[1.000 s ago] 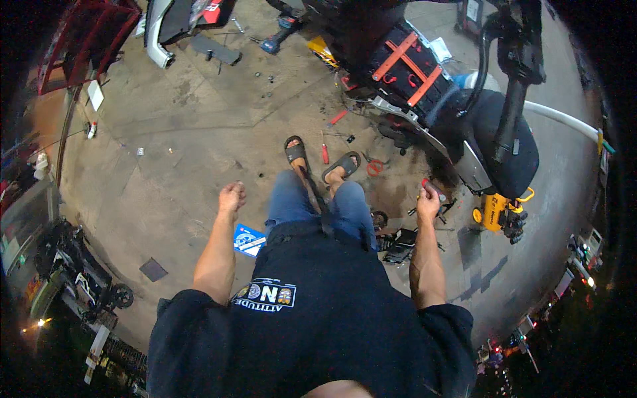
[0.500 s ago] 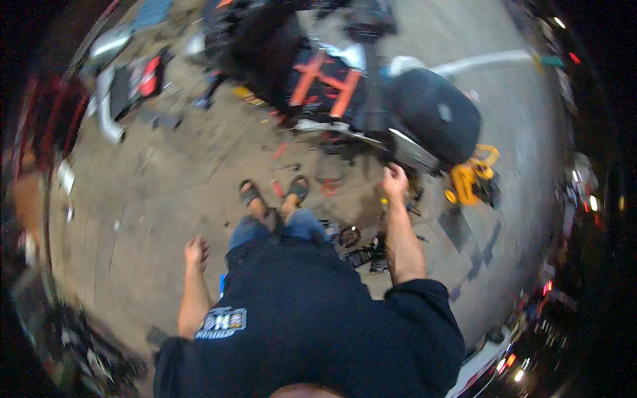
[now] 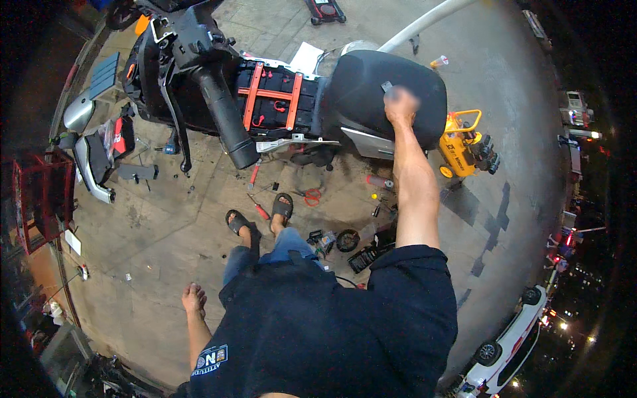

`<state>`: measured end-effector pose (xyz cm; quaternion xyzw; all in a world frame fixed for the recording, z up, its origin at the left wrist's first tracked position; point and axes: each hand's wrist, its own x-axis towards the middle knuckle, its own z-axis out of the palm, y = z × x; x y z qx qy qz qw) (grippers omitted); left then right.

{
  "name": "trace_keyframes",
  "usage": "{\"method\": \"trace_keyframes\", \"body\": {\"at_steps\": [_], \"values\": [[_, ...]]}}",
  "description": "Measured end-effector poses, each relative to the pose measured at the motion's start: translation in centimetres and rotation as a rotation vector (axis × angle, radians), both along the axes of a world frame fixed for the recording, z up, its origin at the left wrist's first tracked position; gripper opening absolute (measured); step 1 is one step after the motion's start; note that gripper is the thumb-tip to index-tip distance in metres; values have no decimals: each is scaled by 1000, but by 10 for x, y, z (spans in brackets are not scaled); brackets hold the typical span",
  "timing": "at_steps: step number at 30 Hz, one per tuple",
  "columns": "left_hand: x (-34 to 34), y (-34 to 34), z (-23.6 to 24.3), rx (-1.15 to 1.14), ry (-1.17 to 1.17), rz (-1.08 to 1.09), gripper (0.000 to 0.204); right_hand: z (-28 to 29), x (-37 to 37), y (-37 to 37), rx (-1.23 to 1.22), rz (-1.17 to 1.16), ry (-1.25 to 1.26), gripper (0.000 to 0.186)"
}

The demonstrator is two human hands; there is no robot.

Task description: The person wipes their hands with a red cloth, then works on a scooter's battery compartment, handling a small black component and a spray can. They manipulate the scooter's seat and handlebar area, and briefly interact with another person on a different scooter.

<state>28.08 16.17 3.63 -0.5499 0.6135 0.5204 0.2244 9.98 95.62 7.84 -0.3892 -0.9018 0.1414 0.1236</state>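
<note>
A scooter with its body panels off stands across the far side, its black seat (image 3: pixel 355 93) at the right. Over this seat my right arm reaches out, and my right hand (image 3: pixel 402 109) is at its top, beside a small pale patch. The fingers of that hand are blurred, so whether they hold anything is hidden. My left hand (image 3: pixel 194 300) hangs low at my left side, fingers loosely bent and apart, touching nothing. Left of the seat, an orange frame (image 3: pixel 252 96) lies over black battery blocks. The scooter's handlebar grip (image 3: pixel 229 123) points toward me.
A yellow wheeled machine (image 3: pixel 458 146) stands right of the seat. Near my feet lie a red-handled screwdriver (image 3: pixel 261 211), a red coil (image 3: pixel 312 197) and loose parts (image 3: pixel 348 240). Removed panels (image 3: pixel 93 169) and a blue power tool (image 3: pixel 171 146) lie left. A white car (image 3: pixel 507 348) is at lower right.
My right hand has moved from beside the scooter's lower edge up and forward onto the seat. My view has shifted, bringing the handlebar into sight. The left hand still hangs.
</note>
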Motion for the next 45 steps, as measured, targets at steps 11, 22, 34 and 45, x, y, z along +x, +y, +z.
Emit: {"method": "trace_keyframes", "body": {"at_steps": [11,22,34,45], "values": [[15,33,5,-25,32,-76,39,-15,-11,34,-6,62,118,44],[10,48,6,32,117,27,13,1,-7,83,-696,-65,468,40],[31,6,-9,60,-25,-105,43,5,1,66,-237,-3,156,44],[5,24,31,-103,-26,-197,48,-23,-3,45,160,250,183,41]]}}
